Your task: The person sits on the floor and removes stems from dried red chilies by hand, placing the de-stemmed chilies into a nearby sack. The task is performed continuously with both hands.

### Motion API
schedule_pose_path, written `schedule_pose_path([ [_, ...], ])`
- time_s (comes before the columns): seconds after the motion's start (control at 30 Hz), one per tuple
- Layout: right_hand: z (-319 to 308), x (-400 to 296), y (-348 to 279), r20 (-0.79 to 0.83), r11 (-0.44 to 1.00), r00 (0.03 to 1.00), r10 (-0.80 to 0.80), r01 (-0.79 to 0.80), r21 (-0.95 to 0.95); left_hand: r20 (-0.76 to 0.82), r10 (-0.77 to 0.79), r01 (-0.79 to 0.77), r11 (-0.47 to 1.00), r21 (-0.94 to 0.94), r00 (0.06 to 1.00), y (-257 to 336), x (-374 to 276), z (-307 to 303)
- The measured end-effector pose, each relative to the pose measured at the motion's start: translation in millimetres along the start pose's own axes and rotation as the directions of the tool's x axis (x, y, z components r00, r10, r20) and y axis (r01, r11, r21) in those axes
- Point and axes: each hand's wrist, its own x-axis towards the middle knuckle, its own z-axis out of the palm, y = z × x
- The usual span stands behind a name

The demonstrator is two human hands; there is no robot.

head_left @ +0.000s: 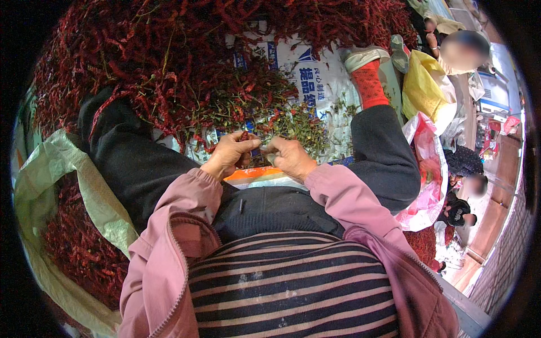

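Observation:
My left hand (233, 153) is closed around a dried red chili pepper (244, 136), whose dark wrinkled body shows above the index finger. Close beside it, my right hand (292, 157) has its thumb and forefinger brought together near the left thumb; whether anything is between them is too small to tell. Below both hands lies a printed plastic sheet (310, 86). Loose green stems and chili scraps (298, 126) are strewn over it just beyond the fingers. A large heap of dried red chilies (139, 46) rises in front and to the left.
An open woven sack (91, 181) of red chilies stands at my left. On the right are a pink-and-white bag (439, 186) and a yellow sack (422, 86). My legs spread around the sheet. Other people (458, 162) sit farther right.

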Motion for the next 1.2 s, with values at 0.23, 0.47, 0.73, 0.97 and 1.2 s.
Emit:
schedule_pose_path([
  [0.23, -18.0, 24.3, 20.5, -0.184, 0.902, 0.962, -0.199, 0.106, -0.419, -0.124, 0.06, -0.073, 0.992, -0.104, 0.99, -0.5, 3.3, -4.7],
  [0.47, -18.7, 60.6, 28.2, -0.143, 0.657, 0.963, -0.228, 0.044, -0.753, -0.072, 0.108, -0.109, 0.994, -0.007, 0.992, -6.2, 5.5, -6.6],
  [0.73, -32.3, 34.2, 24.4, -0.198, 0.774, 0.937, -0.287, 0.105, -0.624, -0.034, 0.116, -0.115, 0.993, 0.031, 0.993, -8.2, 7.2, -5.3],
  [0.97, -24.9, 26.3, 19.1, -0.22, 0.794, 0.958, -0.184, 0.013, -0.608, -0.044, 0.148, -0.143, 0.985, 0.092, 0.988, -12.7, 7.8, -11.9],
  [1.2, -24.0, 38.2, 15.6, -0.213, 0.769, 0.962, -0.172, -0.004, -0.639, -0.051, 0.202, -0.194, 0.972, 0.133, 0.978, -18.3, 11.6, -11.9],
])
